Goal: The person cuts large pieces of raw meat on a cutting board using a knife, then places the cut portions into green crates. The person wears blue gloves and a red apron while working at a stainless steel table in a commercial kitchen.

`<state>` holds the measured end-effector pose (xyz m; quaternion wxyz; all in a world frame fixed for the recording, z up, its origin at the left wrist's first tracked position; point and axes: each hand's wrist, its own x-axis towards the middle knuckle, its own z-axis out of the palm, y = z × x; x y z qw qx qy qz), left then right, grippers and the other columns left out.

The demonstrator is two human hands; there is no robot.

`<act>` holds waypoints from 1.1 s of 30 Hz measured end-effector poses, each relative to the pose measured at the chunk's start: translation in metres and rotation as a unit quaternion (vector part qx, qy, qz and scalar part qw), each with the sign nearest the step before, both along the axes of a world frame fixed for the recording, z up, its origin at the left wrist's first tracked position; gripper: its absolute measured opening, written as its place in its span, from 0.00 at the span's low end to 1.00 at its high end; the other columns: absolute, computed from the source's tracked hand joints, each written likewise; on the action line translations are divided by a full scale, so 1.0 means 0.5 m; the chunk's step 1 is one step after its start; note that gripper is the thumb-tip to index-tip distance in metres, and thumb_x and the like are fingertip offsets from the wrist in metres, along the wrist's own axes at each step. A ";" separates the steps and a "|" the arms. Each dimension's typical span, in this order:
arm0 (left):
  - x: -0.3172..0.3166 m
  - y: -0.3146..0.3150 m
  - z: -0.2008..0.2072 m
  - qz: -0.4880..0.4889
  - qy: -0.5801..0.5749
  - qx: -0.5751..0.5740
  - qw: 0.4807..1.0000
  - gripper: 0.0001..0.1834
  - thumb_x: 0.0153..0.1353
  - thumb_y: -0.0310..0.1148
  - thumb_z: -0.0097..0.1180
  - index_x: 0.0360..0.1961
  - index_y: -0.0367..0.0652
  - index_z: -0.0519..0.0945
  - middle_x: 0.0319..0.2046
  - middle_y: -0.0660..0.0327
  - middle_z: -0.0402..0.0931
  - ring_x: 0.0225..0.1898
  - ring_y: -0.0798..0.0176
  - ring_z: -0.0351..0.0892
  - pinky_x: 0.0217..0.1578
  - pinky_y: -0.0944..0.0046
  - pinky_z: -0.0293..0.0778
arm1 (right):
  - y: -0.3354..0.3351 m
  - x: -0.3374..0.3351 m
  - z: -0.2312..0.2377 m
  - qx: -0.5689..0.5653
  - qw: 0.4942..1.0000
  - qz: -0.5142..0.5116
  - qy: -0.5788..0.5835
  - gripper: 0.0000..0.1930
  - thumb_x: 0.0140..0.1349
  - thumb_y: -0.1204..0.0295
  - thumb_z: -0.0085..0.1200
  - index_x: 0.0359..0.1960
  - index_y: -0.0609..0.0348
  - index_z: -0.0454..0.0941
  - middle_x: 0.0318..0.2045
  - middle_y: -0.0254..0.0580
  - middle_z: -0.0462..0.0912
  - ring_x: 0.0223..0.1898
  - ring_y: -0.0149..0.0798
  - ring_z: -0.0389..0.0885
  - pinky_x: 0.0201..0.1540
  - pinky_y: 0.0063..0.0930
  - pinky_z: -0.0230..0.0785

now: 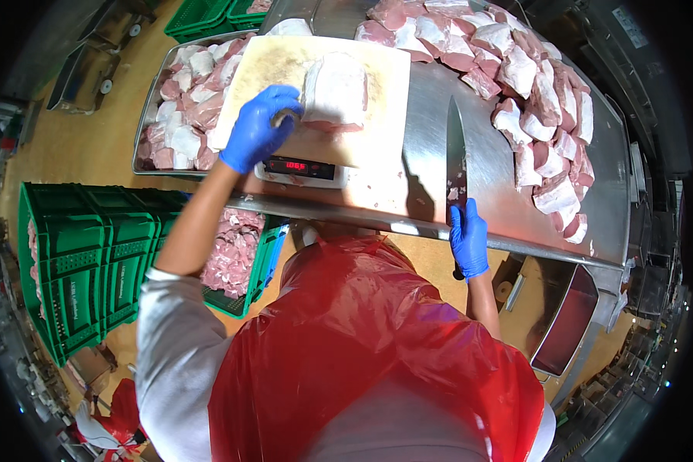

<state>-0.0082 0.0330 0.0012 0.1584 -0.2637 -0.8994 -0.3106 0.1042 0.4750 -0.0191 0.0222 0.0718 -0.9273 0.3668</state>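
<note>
The left hand (266,123), in a blue glove, hovers over the left part of a pale cutting board (389,108), its fingertips just beside a thick meat slab (336,88). Its grip is partly curled, and something small and greyish brown shows by the palm — too unclear to name, and I cannot tell whether the fingers have hold of it. The meat slab sits on the right half of the cutting board, its white fat side up, with pink flesh showing along its right side and near end.

The right hand (468,240), also gloved in blue, has its grip closed around the handle of a long knife (456,142) at the near edge of the metal tabletop (427,96). The blade points away from the person, over the tabletop, well apart from the meat slab.

A scale (304,171) with a lit red display shows at the near edge of the cutting board. To the left is a metal tray (169,173) filled with pink and white cuts; the cutting board's left side overlaps it. On the far and right parts of the tabletop spreads a large heap of meat pieces (543,115). Below the tabletop, at the left, green crates (69,254) stand on the floor (150,69) — beside them, a green bin (263,250) holds small pink pieces. The person wears a shiny red apron (362,323) over white sleeves (165,331)
</note>
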 end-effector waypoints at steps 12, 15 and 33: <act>0.040 0.152 -0.103 0.221 0.091 0.146 0.960 0.08 0.54 0.26 0.65 0.36 0.45 0.81 0.34 0.56 0.81 0.35 0.50 0.82 0.37 0.56 0.79 | -0.354 -0.205 0.029 -0.015 0.977 0.179 0.111 0.10 0.72 0.68 0.49 0.48 0.61 0.69 0.34 0.66 0.80 0.33 0.68 0.80 0.34 0.56 0.72; 0.048 0.151 -0.108 0.239 0.090 0.189 0.948 0.06 0.53 0.28 0.65 0.32 0.46 0.81 0.32 0.58 0.80 0.33 0.51 0.82 0.34 0.56 0.78 | -0.407 -0.238 0.047 0.006 0.978 0.194 0.075 0.13 0.72 0.68 0.49 0.52 0.60 0.68 0.34 0.66 0.81 0.34 0.68 0.80 0.35 0.55 0.73; 0.100 0.084 -0.143 0.236 0.181 0.234 0.925 0.10 0.46 0.22 0.69 0.28 0.45 0.80 0.25 0.61 0.78 0.25 0.54 0.78 0.27 0.58 0.74 | -0.400 -0.175 0.129 0.208 0.938 0.274 0.049 0.10 0.67 0.75 0.48 0.48 0.62 0.66 0.34 0.66 0.81 0.35 0.65 0.82 0.36 0.56 0.74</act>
